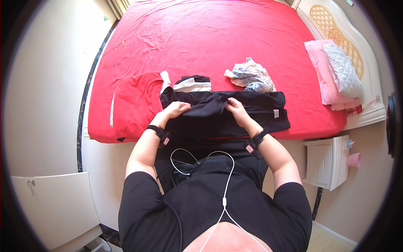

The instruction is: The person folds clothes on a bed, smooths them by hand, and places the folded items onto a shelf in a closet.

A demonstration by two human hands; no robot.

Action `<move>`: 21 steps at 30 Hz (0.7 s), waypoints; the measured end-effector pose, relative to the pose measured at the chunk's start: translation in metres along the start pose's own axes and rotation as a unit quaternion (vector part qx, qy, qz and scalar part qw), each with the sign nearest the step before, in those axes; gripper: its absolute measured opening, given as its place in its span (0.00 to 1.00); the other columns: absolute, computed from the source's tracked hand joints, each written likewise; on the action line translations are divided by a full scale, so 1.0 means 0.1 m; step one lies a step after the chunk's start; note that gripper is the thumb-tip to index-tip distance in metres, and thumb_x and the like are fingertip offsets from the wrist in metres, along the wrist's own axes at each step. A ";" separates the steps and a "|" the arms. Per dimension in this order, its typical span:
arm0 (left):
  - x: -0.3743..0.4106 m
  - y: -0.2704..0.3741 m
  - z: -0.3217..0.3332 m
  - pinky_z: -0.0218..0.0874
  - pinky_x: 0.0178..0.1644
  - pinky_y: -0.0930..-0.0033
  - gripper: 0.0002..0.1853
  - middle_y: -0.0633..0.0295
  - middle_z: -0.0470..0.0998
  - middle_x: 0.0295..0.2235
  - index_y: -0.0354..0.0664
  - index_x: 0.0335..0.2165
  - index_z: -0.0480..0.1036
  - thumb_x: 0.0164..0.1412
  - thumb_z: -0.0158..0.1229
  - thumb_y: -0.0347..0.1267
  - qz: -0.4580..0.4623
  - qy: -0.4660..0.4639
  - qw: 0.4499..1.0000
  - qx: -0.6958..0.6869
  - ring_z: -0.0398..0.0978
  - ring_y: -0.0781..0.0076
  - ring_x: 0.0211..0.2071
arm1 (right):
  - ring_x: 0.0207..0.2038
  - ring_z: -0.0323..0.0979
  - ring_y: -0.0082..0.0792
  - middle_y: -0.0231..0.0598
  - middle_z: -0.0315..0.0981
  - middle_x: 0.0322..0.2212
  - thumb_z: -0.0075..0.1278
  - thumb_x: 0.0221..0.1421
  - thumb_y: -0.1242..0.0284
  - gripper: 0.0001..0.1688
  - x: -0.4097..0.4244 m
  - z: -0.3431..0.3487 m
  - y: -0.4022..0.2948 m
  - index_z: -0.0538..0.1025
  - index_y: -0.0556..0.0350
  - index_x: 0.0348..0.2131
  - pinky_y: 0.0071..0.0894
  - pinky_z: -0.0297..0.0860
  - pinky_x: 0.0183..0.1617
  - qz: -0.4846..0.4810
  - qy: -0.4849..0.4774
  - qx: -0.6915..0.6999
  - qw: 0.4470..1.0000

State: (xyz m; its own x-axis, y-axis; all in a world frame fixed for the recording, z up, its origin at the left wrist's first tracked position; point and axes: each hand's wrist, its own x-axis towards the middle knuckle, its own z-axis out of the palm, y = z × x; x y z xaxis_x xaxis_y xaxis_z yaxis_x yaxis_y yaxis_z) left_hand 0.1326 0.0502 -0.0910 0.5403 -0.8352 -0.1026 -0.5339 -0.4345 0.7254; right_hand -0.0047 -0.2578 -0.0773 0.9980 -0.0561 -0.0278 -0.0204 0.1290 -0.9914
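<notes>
A black garment (264,105) lies along the near edge of the bed, a small white label showing towards its right end. My left hand (178,109) grips the cloth left of its middle, and my right hand (236,110) pinches it further right. Between the two hands the fabric is bunched in a fold. Beyond the garment is a small black and white bundle of cloth (192,84). A crumpled patterned cloth (252,75) touches the garment's far side. To the left, a red garment (135,97) with white trim is spread on the red bedsheet (201,34).
Pink folded bedding (321,72) and a pale quilted pillow (343,71) rest by the white headboard (366,91) at the right. A white bedside cabinet (321,160) stands near the bed's right corner. A white cable hangs over my chest. A white cabinet (56,204) is at the lower left.
</notes>
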 end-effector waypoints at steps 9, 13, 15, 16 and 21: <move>0.00 0.35 -0.17 0.66 0.38 0.60 0.22 0.52 0.78 0.30 0.46 0.41 0.73 0.49 0.63 0.43 -0.076 0.105 0.988 0.084 0.76 0.53 0.34 | 0.32 0.70 0.26 0.35 0.73 0.29 0.57 0.45 0.78 0.18 0.28 -0.23 0.30 0.73 0.59 0.39 0.26 0.68 0.36 0.144 0.116 -0.112 0.976; 0.07 0.14 -0.02 0.66 0.38 0.61 0.21 0.51 0.77 0.30 0.46 0.44 0.69 0.51 0.62 0.36 -0.158 0.176 0.961 0.145 0.76 0.54 0.35 | 0.32 0.72 0.25 0.36 0.74 0.30 0.57 0.46 0.79 0.19 0.23 -0.20 0.18 0.72 0.59 0.41 0.23 0.69 0.38 0.039 0.101 -0.181 0.977; 0.20 0.25 0.05 0.65 0.41 0.61 0.22 0.50 0.75 0.36 0.46 0.46 0.68 0.51 0.61 0.33 -0.145 0.188 0.949 0.205 0.74 0.55 0.39 | 0.34 0.74 0.30 0.41 0.75 0.34 0.54 0.45 0.81 0.17 0.22 -0.32 0.20 0.73 0.60 0.39 0.28 0.71 0.42 0.010 0.111 -0.316 0.942; 0.27 0.36 0.08 0.64 0.43 0.61 0.23 0.50 0.74 0.40 0.46 0.47 0.68 0.51 0.60 0.32 -0.099 0.209 0.943 0.237 0.73 0.55 0.42 | 0.33 0.74 0.31 0.41 0.75 0.34 0.53 0.45 0.80 0.17 0.19 -0.38 0.18 0.73 0.59 0.40 0.28 0.71 0.41 0.002 0.113 -0.336 0.935; 0.64 1.01 0.40 0.39 0.61 0.37 0.27 0.57 0.54 0.60 0.58 0.56 0.62 0.58 0.52 0.45 0.045 0.176 0.942 0.283 0.48 0.53 0.63 | 0.36 0.74 0.41 0.43 0.74 0.37 0.52 0.48 0.77 0.17 0.02 -0.61 -0.02 0.73 0.57 0.41 0.34 0.70 0.44 -0.092 0.128 -0.409 0.899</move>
State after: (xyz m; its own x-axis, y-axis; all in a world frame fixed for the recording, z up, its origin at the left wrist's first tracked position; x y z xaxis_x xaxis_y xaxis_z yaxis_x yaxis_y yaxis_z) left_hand 0.0874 -0.0603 -0.0516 0.6045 -0.7576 0.2461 -0.7957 -0.5600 0.2307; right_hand -0.0062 -0.3181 -0.0835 0.9445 -0.2416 0.2225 0.0031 -0.6708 -0.7416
